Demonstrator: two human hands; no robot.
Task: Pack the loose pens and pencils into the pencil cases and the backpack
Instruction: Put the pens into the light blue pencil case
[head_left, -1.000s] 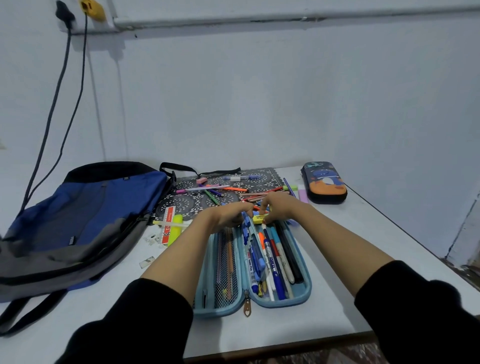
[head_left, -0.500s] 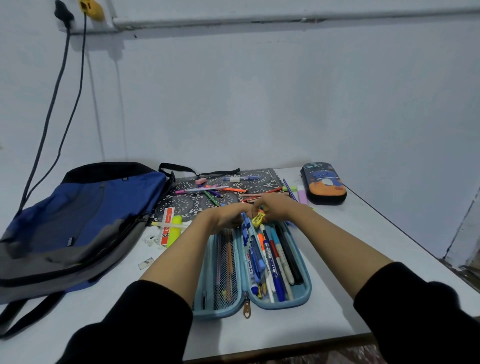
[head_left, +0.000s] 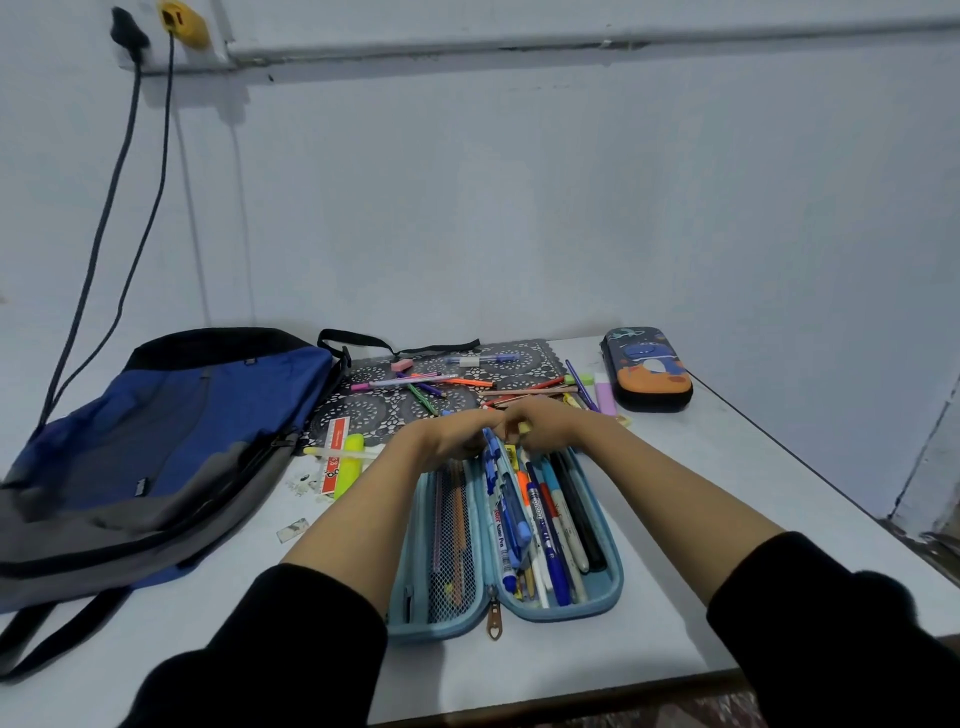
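Observation:
A light-blue pencil case lies open in front of me, its right half full of pens and its left mesh pocket holding pencils. Both my hands meet at its far end. My left hand has its fingers curled at the top of the case's blue middle flap. My right hand pinches a small yellow marker over the case. Loose pens and pencils lie on a patterned mat behind my hands. A blue and grey backpack lies at the left.
A closed dark pencil case with a cartoon print stands at the back right. A yellow highlighter and a ruler lie beside the backpack. Two cables hang down the wall. The table's edge runs close on the right.
The yellow marker, plainly visible between my hands before, is now mostly hidden in my right fingers. Both hands have drawn closer together at the case's far end.

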